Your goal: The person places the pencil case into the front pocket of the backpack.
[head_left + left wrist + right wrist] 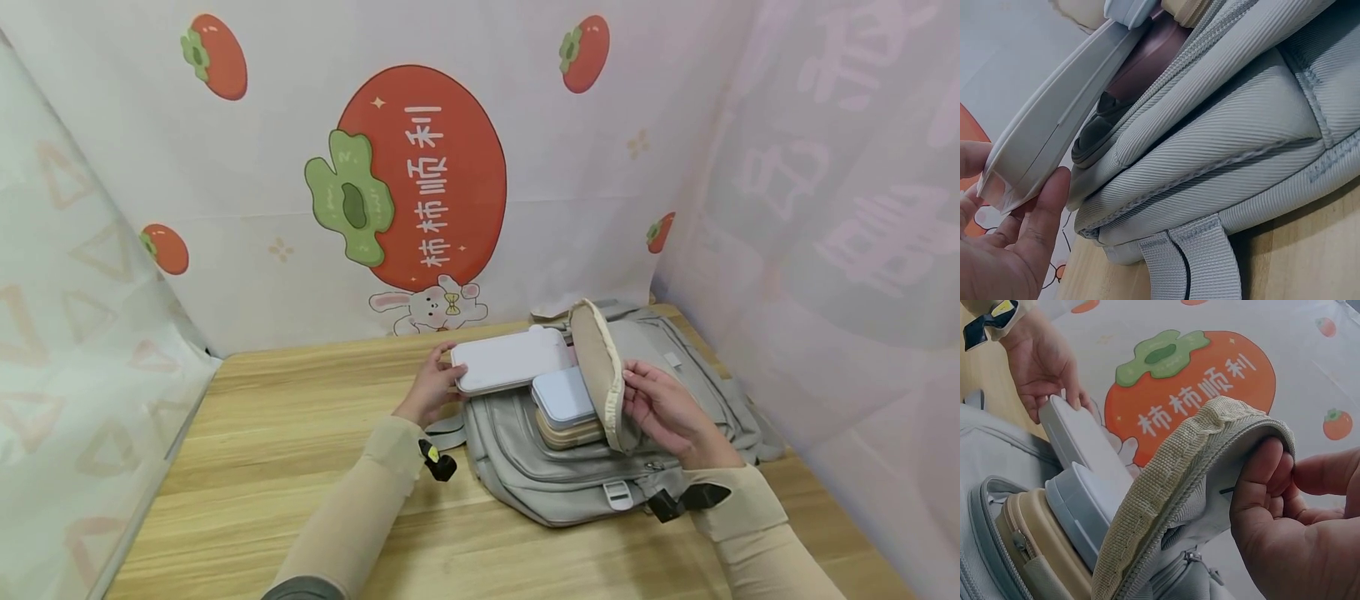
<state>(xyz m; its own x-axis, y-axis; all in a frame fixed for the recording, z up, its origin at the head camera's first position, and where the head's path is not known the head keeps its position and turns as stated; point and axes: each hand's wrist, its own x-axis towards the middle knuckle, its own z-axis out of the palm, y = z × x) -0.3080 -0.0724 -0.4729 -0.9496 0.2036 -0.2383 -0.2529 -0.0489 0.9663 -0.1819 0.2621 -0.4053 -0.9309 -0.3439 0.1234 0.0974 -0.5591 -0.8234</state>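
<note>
Left hand: your left hand (431, 387) grips the left end of the white flat case (510, 360), thumb and fingers pinching its edge.
Right hand: your right hand (663, 404) holds the beige pocket flap (600, 371) pulled up and open, fingers curled round its rim.
White case: its right end sits inside the open pocket, tilted, lying over the pale blue case (564, 396).
Beige case (570, 433): under the blue one, in the same pocket.
Backpack (570, 475): grey, lying flat at the right of the wooden table (262, 450), near the persimmon backdrop (420, 175).
</note>
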